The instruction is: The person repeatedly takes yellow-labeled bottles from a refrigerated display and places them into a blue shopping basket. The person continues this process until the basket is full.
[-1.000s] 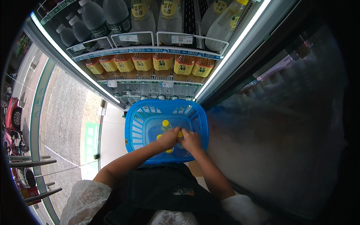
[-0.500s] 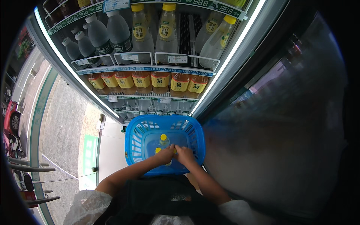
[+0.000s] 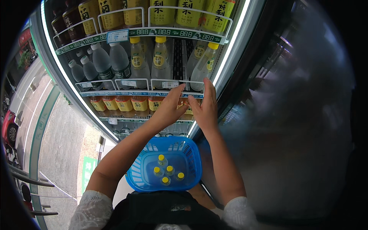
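Observation:
Both hands are raised in front of the drinks fridge's middle shelf. My left hand (image 3: pixel 169 107) is open, its fingers pointing up beside the white wire shelf guard (image 3: pixel 132 79). Next to it, my right hand (image 3: pixel 204 108) is open and empty, fingertips just below a leaning clear bottle with a yellow cap (image 3: pixel 205 65). Another yellow-capped bottle (image 3: pixel 159 61) stands upright further left on that shelf. Below my forearms sits a blue plastic basket (image 3: pixel 198 163). Several clear bottles with yellow caps (image 3: pixel 162 160) stand inside it.
Yellow-labelled amber bottles (image 3: pixel 124 104) line the shelf beneath, partly hidden by my hands. Clear white-capped bottles (image 3: pixel 119 61) stand at left. Green-labelled packages (image 3: pixel 188 14) fill the upper shelf behind a wire guard. The dark fridge door (image 3: pixel 276 126) is at right.
Both hands have left the bottles in the basket and moved up to the shelf, opening. The view has tilted upward, showing more of the upper shelf.

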Tool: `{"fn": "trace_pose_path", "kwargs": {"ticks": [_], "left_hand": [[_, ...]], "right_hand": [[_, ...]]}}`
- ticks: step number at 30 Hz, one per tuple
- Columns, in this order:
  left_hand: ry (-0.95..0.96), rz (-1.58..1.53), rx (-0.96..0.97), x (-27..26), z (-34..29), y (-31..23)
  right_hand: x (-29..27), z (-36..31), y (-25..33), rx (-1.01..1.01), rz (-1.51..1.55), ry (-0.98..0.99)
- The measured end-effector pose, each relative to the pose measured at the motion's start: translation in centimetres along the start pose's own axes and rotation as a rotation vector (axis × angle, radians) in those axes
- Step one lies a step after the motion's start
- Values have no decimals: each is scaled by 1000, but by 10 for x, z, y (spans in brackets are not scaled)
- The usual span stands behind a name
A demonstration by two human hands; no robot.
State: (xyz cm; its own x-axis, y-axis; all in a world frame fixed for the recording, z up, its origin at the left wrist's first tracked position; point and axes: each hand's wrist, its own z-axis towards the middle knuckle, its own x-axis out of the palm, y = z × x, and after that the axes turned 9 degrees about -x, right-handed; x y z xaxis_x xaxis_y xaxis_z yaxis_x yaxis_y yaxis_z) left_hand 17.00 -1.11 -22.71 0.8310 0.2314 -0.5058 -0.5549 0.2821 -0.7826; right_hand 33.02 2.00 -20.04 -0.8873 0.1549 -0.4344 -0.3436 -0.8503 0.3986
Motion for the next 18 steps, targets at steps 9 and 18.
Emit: {"fn": "trace_pose_path", "kwargs": {"ticks": [9, 18], "left_hand": [[-211, 109, 163, -3, 117, -57], [-183, 20, 263, -6, 82, -73]], "right_hand": [[1, 122, -42, 235, 69, -193], [-9, 68, 7, -108, -104, -282]]}}
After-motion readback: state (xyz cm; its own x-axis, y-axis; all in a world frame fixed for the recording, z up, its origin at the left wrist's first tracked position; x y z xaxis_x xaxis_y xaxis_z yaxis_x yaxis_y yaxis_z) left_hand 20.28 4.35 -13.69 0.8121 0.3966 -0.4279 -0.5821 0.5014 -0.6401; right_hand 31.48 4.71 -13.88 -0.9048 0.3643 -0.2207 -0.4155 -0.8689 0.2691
